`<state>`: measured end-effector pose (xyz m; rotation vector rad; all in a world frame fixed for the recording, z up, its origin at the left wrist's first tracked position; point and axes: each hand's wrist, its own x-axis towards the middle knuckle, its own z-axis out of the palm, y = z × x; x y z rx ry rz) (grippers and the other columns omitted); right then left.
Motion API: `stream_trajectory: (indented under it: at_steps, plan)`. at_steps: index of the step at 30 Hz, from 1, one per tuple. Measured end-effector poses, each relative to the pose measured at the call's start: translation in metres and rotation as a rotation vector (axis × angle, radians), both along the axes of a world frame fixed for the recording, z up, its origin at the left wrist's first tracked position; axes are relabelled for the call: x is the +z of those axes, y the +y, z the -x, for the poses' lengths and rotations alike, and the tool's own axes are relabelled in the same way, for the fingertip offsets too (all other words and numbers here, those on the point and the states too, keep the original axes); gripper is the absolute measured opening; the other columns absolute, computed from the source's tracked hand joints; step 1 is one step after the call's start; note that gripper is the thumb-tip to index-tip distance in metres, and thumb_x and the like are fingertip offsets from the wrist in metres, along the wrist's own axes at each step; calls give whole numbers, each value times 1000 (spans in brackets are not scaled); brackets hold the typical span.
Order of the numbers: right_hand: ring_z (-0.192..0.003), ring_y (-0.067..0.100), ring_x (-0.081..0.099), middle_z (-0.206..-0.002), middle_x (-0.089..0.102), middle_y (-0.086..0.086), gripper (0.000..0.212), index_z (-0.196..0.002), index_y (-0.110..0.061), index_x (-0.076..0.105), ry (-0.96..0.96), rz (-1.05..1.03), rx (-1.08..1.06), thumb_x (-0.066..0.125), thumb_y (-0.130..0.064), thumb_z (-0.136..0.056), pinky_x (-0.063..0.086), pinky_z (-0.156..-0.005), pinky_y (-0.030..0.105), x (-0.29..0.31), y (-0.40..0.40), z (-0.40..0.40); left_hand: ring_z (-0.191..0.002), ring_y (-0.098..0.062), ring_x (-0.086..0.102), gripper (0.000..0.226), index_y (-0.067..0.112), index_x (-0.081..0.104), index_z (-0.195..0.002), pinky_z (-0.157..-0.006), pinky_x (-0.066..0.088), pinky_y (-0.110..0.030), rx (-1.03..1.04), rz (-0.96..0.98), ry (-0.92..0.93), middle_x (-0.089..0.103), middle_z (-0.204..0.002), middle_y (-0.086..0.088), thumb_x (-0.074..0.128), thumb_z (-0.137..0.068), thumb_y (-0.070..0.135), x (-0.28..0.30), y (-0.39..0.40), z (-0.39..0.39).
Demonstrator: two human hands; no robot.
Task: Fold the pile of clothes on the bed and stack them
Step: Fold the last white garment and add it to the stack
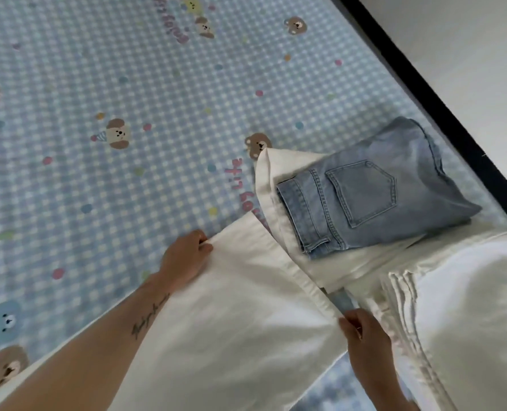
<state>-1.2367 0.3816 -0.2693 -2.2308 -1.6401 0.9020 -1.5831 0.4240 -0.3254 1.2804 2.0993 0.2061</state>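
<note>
Head view, looking down over the bed (104, 179), blue-and-white check sheet with cartoon bears and dots. Left hand (184, 256) pinches one far corner of a white garment (240, 330), thumb and fingers closed on the edge. Right hand (364, 336) pinches the other corner, lower right, fingers closed on the hem. Cloth stretched flat between the two grips; the held edge runs diagonally from upper left to lower right, and the body of the garment trails back toward the person. Kind of garment cannot be told from here. Just beyond the held edge sits the stack: folded jeans (370, 191), back pocket up, lying on a folded white piece (278, 173) whose margin shows on the left and near sides. Stack lies up and right of both hands, near the bed's right edge; right hand is the nearer one. Judgement: garment is mid-fold, and its next fold or its carry to the stack goes forward and right, across the held edge. More white cloth (468, 321) bunched at lower right, pleated edge showing; whether folded or waiting I cannot tell. Beyond the bed, a dark frame strip (442, 114), then pale floor (468, 54). Bed is otherwise open to the left, plenty of flat sheet to work on.
</note>
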Motion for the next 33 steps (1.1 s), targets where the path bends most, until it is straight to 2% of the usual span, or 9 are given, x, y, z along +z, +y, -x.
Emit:
stream_trajectory:
  at_steps: [6, 9, 12, 15, 19, 21, 24, 29, 33]
  plan:
    - [-89, 44, 59, -101, 59, 19, 24, -99, -2, 65, -362, -137, 225, 72, -2, -76, 49, -70, 47, 0, -7, 11, -102, -35, 56, 24, 6, 59, -112, -86, 45, -41, 84, -352, 124, 60, -111, -15, 59, -89, 14, 25, -36, -19]
    - [-117, 40, 52, -129, 56, 21, 41, -125, -7, 58, -349, -476, 538, 56, -29, -90, 44, -90, 52, 5, -31, 64, -123, -33, 47, 38, 4, 52, -128, -101, 40, -42, 85, -481, 237, 52, -132, -17, 50, -92, 17, 39, -133, -42]
    - [-137, 28, 31, -146, 41, 13, 52, -139, -17, 43, -111, -419, 1045, 24, -43, -99, 23, -108, 46, 0, -90, 151, -140, -28, 27, 50, 9, 38, -140, -111, 25, -40, 53, -318, 294, 33, -150, -15, 31, -97, 34, 32, -261, -49]
    - [-141, 24, 21, -152, 30, 7, 56, -139, -21, 47, -119, -300, 1444, 33, -48, -91, 20, -107, 50, -18, -134, 211, -145, -23, 13, 61, 15, 23, -147, -114, 13, -36, 132, -70, 363, 15, -156, -9, 21, -96, 49, 30, -381, -24]
    - [-146, 14, 3, -159, 14, -6, 64, -139, -19, 46, -292, -214, 1447, 21, -53, -90, 22, -108, 56, -41, -132, 240, -146, -14, -2, 61, 21, 4, -151, -115, 3, -30, 121, 114, 418, -4, -160, -1, 9, -97, 50, 40, -510, -2]
    - [-138, 28, 34, -151, 34, 8, 73, -134, -7, 52, -321, -169, 1287, 9, -51, -95, 34, -101, 61, -34, -135, 253, -146, -15, 2, 56, 20, 10, -150, -115, 7, -29, 143, 98, 427, -1, -160, -3, 13, -99, 43, 48, -544, 0]
    - [-131, 32, 45, -143, 44, 18, 73, -132, 0, 51, -183, -301, 1342, 2, -42, -100, 25, -109, 47, -17, -192, 301, -146, -16, 8, 57, 16, 17, -148, -113, 14, -31, 260, -39, 455, 7, -159, -4, 19, -98, 44, 64, -556, 14]
    - [-116, 23, 61, -123, 65, 10, 29, -116, -5, 66, 214, -369, 1657, 60, -10, -89, 47, -99, 37, -7, -288, 416, -131, -27, 42, 49, 4, 51, -128, -111, 24, -37, 518, -191, 525, 50, -137, -14, 33, -82, 3, 78, -541, 108]
    - [-117, 25, 53, -121, 60, 5, 23, -112, -15, 62, 88, -58, 1882, 53, -13, -91, 38, -100, 31, -17, -318, 476, -129, -33, 47, 56, 3, 55, -129, -112, 27, -43, 580, 82, 493, 54, -134, -15, 51, -74, -11, 67, -566, 211]
